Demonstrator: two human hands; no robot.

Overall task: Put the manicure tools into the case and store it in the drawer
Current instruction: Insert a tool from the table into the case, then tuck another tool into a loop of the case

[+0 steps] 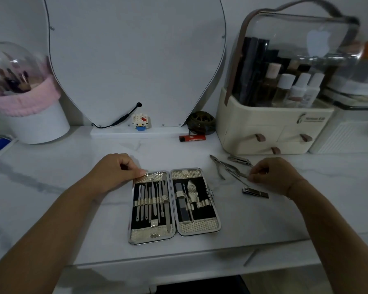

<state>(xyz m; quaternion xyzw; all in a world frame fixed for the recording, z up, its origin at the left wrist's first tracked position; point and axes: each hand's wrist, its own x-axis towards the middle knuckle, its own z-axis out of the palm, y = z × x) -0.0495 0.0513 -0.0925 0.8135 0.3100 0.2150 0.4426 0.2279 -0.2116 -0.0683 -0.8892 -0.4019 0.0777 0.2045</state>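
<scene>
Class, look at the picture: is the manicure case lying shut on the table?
No. The manicure case lies open flat on the table, both halves showing tools held in their loops.

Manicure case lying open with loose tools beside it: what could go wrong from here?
1. The right hand is pinching into crossed tools; lifting one may drag the cuticle nippers or a nail clipper.
2. The manicure case sits near the table edge; only the left hand steadies it, so a nudge may slide it.
</scene>
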